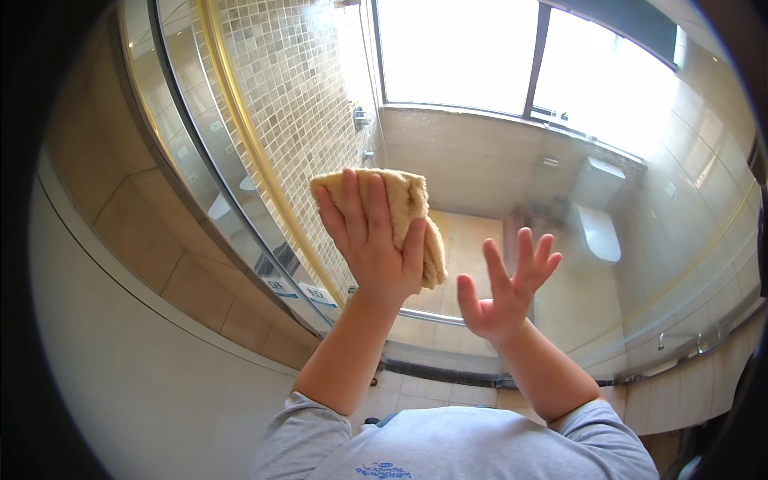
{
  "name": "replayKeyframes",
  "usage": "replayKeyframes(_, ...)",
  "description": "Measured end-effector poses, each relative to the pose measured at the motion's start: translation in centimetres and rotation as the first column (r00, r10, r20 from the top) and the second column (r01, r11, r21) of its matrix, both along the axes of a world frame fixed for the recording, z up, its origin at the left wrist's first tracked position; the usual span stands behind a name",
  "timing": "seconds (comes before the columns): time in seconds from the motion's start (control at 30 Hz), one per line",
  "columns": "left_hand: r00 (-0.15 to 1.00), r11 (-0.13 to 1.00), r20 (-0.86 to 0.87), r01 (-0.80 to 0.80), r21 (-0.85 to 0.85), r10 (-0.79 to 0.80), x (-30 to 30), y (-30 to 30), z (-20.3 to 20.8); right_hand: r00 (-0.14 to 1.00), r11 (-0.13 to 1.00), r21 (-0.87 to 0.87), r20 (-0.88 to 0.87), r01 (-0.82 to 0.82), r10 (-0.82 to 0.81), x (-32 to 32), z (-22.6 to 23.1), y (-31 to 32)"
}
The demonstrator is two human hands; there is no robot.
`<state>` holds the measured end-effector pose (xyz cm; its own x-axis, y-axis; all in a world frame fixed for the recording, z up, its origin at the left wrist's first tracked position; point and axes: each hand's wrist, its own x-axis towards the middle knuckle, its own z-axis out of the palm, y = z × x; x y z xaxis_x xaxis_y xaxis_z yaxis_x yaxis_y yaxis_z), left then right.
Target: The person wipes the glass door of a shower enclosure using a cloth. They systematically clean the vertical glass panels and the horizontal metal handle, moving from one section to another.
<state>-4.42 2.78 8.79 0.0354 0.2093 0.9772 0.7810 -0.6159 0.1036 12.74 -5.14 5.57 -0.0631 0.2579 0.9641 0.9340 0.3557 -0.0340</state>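
My left hand (372, 252) is raised with its palm side on a folded beige, fluffy cloth (410, 196). The fingers lie over the cloth's near side, and the thumb rests along its right part. The cloth appears to be up against a glass shower panel (552, 328); exact contact cannot be made out. To the right, my right hand (512, 296) is held up with its fingers spread. It holds nothing and hovers near the glass; whether the fingertips touch it is unclear.
Left of the cloth runs a gold-coloured vertical strip (244, 128) beside a mosaic-tiled wall (280, 80). A bright window (456, 52) fills the far top. A white toilet (598, 232) shows in or through the glass. Metal hooks or handles (680, 342) are at the right.
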Motion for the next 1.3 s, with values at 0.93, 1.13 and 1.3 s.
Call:
replayKeyframes(0.93, 0.995, 0.997, 0.099, 0.027, -0.069, -0.02, -9.0, 2.4, -7.6, 0.968, 0.967, 0.045, 0.034, 0.249, -0.251, -10.6, -1.2, 5.8)
replayKeyframes(1.13, 0.998, 0.995, -0.066, -0.031, -0.091, 0.025, -11.2, 2.3, -12.5, 0.906, 0.913, 0.138, 0.134, 0.384, -0.401, -10.8, -2.1, 6.7)
replayKeyframes(1.3, 0.997, 0.99, -0.071, -0.004, -0.137, -0.006, -12.1, 2.0, -6.1, 0.871, 0.88, 0.188, 0.156, 0.437, -0.466, -10.5, -1.7, 6.9)
